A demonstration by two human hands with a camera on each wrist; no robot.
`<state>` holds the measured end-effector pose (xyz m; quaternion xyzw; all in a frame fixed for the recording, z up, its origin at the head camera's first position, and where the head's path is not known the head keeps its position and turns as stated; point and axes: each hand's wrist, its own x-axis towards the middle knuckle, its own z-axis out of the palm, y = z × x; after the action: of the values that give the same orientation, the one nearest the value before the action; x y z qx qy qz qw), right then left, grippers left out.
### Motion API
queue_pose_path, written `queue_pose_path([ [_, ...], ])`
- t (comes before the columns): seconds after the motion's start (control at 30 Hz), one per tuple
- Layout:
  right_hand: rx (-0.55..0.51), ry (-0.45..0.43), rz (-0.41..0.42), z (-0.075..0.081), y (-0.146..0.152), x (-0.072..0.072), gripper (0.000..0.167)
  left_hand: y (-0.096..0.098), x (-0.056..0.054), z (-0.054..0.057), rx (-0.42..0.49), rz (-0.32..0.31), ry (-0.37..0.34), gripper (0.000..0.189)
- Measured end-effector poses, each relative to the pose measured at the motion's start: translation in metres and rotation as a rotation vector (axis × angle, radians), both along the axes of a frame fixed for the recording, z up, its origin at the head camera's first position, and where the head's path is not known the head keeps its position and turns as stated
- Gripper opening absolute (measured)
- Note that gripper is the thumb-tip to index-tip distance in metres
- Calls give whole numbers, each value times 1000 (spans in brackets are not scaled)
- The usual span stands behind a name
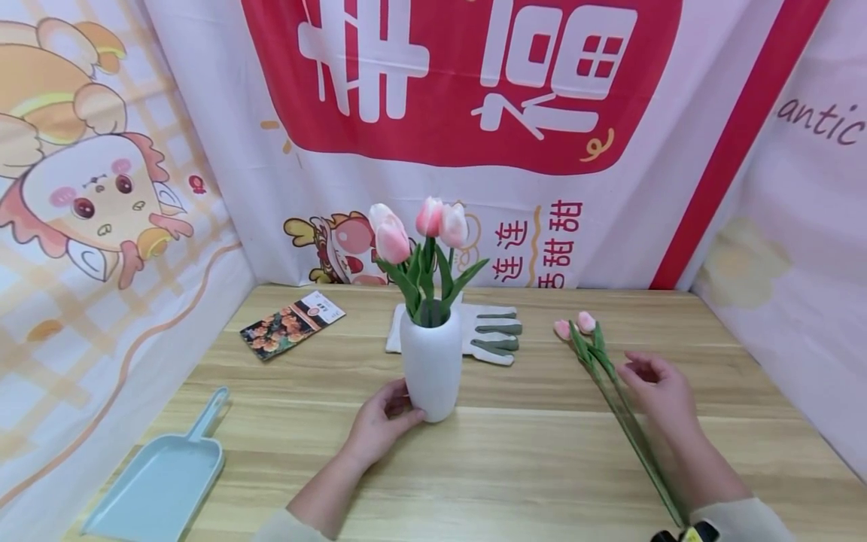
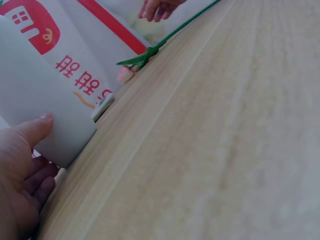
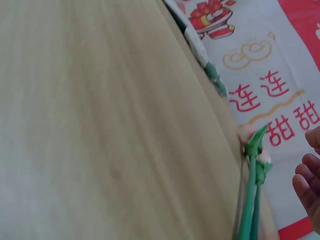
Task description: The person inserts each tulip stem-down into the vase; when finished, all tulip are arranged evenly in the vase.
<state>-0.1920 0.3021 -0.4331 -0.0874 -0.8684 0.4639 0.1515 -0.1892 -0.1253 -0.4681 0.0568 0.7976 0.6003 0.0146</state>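
A white vase (image 1: 431, 369) stands upright on the table, holding several pink-and-white tulips (image 1: 428, 226) with green leaves. My left hand (image 1: 382, 421) grips the vase low on its left side; in the left wrist view the thumb presses its wall and the fingers curl by its base. Two loose tulips (image 1: 599, 354) with long green stems lie on the table to the right. Just right of their leaves hovers my right hand (image 1: 657, 391), fingers loosely bent, with nothing in it. The right wrist view shows its fingers (image 3: 307, 187) apart from the flowers.
Behind the vase lies a white and grey-green glove (image 1: 491, 331). A flower-picture packet (image 1: 291, 324) is at the back left, and a light blue dustpan (image 1: 159, 474) at the front left. Printed cloths (image 1: 460, 150) hang along the back and sides of the table.
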Motion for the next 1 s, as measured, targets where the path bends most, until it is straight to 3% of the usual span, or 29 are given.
queue_pose_path([
  [0.3, 98, -226, 93, -14, 13, 0, 51, -1, 0, -1, -6, 5, -1, 55],
  [0.73, 313, -260, 199, -21, 23, -6, 48, -2, -2, -3, -5, 3, 1, 55],
  [1.0, 330, -290, 201, -20, 24, -10, 46, -1, -2, -2, -3, -2, -1, 55],
])
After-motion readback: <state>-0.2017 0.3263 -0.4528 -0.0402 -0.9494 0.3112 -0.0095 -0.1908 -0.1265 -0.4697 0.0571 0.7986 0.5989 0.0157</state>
